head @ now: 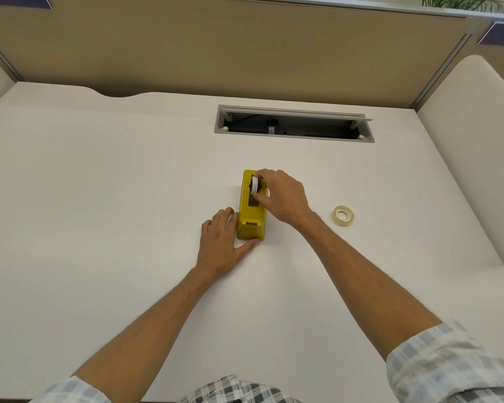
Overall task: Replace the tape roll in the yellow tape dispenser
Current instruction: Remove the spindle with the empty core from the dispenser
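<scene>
Pulling the white roll [255, 186] out of the yellow dispenser [252, 206] at mid-desk: right hand [282, 196] pinches it with closed fingertips, left hand [221, 242] lies open and flat, bracing the base. I'd lift straight up, keeping it pinned. Spare roll [343, 215] waits well right.

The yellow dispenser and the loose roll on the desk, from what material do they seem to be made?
The yellow dispenser looks like moulded plastic: uniform colour, rounded edges, soft sheen. The loose roll seems clear or yellowish adhesive tape wound on a pale core, probably card or plastic; too small to tell.
</scene>
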Demonstrator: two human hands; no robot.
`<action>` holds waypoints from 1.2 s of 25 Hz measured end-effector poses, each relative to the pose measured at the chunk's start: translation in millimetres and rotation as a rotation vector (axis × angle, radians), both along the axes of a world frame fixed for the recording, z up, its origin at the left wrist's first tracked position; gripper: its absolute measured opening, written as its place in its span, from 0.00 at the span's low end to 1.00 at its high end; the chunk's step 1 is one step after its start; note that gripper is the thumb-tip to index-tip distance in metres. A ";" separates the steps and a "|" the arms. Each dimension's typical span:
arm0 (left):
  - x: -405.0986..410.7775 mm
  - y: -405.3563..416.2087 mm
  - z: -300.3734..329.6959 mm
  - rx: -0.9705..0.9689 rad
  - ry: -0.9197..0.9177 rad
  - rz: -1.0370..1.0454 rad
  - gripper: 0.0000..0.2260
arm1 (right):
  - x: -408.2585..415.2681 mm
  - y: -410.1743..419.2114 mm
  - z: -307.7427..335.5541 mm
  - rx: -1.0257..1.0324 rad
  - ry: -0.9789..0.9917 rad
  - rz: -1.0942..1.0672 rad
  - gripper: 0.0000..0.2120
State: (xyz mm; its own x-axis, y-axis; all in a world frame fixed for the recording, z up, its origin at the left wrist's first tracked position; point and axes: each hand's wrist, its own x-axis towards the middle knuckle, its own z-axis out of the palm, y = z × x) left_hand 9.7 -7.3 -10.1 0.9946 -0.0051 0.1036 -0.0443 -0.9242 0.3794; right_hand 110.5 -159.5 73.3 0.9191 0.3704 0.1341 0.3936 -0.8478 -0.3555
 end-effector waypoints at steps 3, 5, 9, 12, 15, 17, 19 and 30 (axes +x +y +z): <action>0.1 0.3 -0.3 0.004 0.009 0.001 0.36 | 2.2 0.6 1.1 0.018 0.004 -0.016 0.20; 0.0 0.3 0.2 0.006 0.007 0.003 0.37 | 2.5 0.0 1.9 0.026 0.005 -0.011 0.20; -0.6 1.6 1.1 -0.030 0.000 -0.009 0.34 | -2.3 -2.3 6.6 0.061 -0.005 0.011 0.20; -2.2 7.3 5.2 -0.110 0.035 -0.036 0.33 | -11.1 -5.4 12.4 0.125 -0.001 0.020 0.20; -7.6 12.6 17.2 -0.279 0.027 -0.001 0.30 | -25.8 -10.1 17.9 0.255 0.035 0.024 0.20; -12.1 12.7 29.6 -0.381 -0.060 0.029 0.25 | -38.5 -13.2 22.9 0.363 0.077 0.030 0.19; -16.3 8.3 47.2 -0.509 -0.127 0.051 0.20 | -52.6 -16.7 27.2 0.424 0.107 0.049 0.18; -44.7 -21.8 113.2 -0.940 -0.080 -0.045 0.16 | -112.0 -42.2 48.7 0.656 0.160 0.133 0.18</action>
